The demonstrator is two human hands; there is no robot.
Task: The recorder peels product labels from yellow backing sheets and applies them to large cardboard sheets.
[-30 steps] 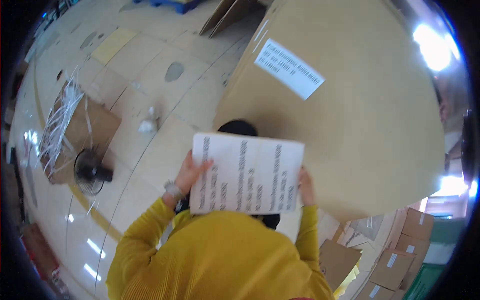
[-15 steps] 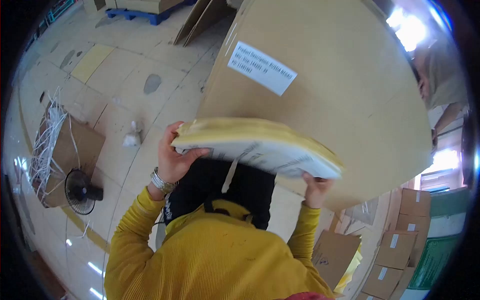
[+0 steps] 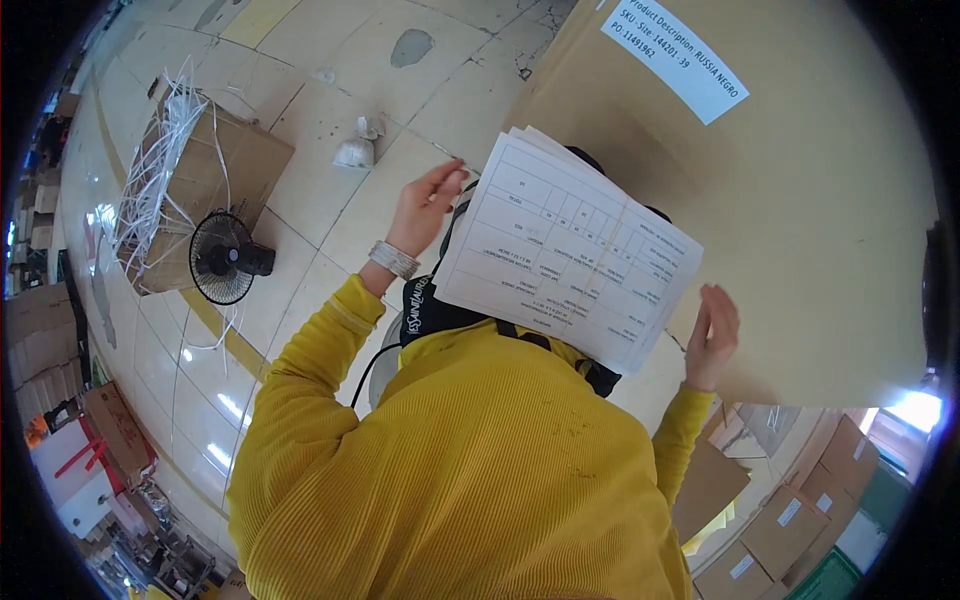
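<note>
A stack of white printed sheets [image 3: 570, 250] lies tilted across my lap, its table-like print facing up and a thin yellowish line running over it. Just off the stack's left edge is my left hand [image 3: 428, 208], fingers stretched out and holding nothing. My right hand [image 3: 712, 335] hovers by the right edge, also with fingers extended and nothing in them. Beyond the sheets stands a big cardboard surface [image 3: 800, 230] bearing a white label [image 3: 675, 55].
To the left, a cardboard box [image 3: 235, 160] overflows with white strips [image 3: 165, 165], and a black fan [image 3: 225, 258] stands beside it. A small whitish bag [image 3: 355, 152] sits on the tiled floor. Labelled cartons [image 3: 785, 530] are stacked at the lower right.
The stack, held edge-on between both hands before, now lies printed face up on my lap. Both hands have let go of it. The view has shifted, moving the surroundings rightward.
</note>
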